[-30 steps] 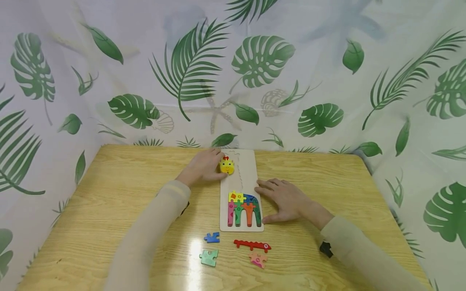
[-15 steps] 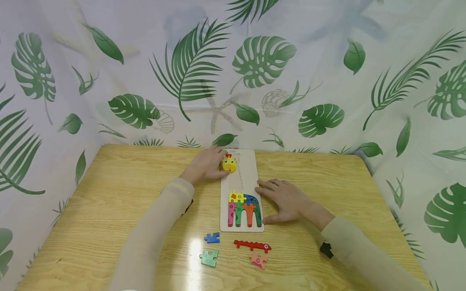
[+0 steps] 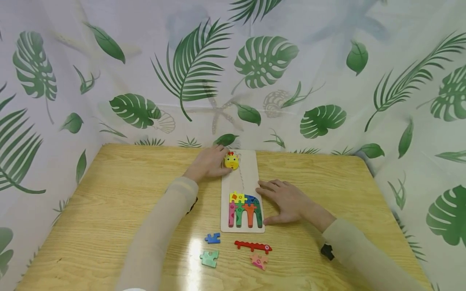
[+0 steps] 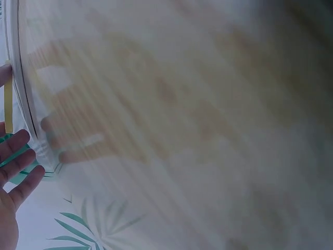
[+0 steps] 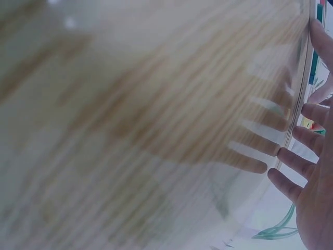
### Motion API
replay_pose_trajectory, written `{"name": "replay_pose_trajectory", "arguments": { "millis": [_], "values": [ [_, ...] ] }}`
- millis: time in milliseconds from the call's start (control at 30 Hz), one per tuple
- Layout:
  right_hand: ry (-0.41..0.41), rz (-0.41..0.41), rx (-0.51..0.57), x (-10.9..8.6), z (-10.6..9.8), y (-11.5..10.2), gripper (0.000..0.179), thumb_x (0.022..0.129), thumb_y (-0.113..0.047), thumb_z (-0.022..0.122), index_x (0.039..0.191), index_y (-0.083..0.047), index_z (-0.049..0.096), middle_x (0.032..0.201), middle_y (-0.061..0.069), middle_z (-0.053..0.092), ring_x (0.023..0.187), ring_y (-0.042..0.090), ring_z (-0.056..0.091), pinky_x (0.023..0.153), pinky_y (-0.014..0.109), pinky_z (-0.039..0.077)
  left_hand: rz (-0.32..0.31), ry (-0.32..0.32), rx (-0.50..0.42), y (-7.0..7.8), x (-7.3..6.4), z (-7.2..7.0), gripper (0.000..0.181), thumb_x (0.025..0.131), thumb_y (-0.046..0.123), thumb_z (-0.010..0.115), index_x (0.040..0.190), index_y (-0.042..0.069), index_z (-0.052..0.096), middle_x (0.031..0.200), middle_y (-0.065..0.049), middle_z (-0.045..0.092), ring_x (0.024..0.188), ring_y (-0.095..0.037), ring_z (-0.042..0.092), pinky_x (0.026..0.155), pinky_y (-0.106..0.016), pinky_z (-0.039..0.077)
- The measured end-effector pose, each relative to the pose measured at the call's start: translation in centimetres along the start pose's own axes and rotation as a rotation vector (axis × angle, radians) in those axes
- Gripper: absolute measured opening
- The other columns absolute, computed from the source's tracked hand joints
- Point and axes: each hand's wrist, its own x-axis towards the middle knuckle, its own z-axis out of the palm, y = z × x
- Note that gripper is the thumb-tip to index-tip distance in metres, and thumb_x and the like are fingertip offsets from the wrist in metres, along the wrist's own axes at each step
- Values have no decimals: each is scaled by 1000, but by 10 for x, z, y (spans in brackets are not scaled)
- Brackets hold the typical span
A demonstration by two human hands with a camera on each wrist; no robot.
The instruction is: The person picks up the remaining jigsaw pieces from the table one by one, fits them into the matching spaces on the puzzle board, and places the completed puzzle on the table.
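Observation:
A pale wooden puzzle board (image 3: 250, 173) lies upright on the table in the head view. Its lower part carries several fitted pieces, among them a yellow piece (image 3: 238, 197) and an orange leg piece (image 3: 250, 214). At the board's top left, my left hand (image 3: 210, 161) pinches a yellow giraffe-head puzzle piece (image 3: 231, 161) between thumb and fingers, over the outlined recess. My right hand (image 3: 287, 202) rests along the board's right edge, fingers spread and nearly straight. Both wrist views mostly show the glossy tabletop, with the left fingers (image 4: 21, 190) and right fingers (image 5: 285, 185) at the side.
Loose pieces lie in front of the board: a blue one (image 3: 212, 238), a green one (image 3: 209, 258), a long red one (image 3: 253, 246) and a pink-orange one (image 3: 259, 261). A leaf-print curtain (image 3: 145, 72) stands behind the wooden table (image 3: 127, 182).
My left hand has shifted slightly right and away from me, carrying the giraffe-head piece further onto the board's top end. My right hand stays at the board's edge.

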Motion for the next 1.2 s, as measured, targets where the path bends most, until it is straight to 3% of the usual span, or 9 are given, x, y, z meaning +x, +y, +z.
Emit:
{"name": "replay_pose_trajectory", "arguments": {
  "millis": [367,800,1200],
  "values": [
    [5,8,14,-1,4,-2,106,82,-93,51,163,-26,42,171,4,38,150,34,44,119,61,42,-56,-34,-25,1,10,6,81,97,63,60,158,12,46,160,-15,51,147,-34,51,122,-49,44],
    [0,20,4,-4,2,-8,106,82,-92,53,163,-25,42,171,5,38,150,34,45,119,60,43,-62,-52,11,3,15,5,80,96,65,59,160,17,45,160,-16,49,147,-34,50,119,-50,47],
    [-9,29,11,-13,3,-18,106,82,-93,51,163,-25,41,172,5,38,150,34,45,120,61,42,-49,-71,12,12,6,3,74,100,58,59,159,15,47,164,-19,45,151,-36,46,123,-50,44]
  ]
}}
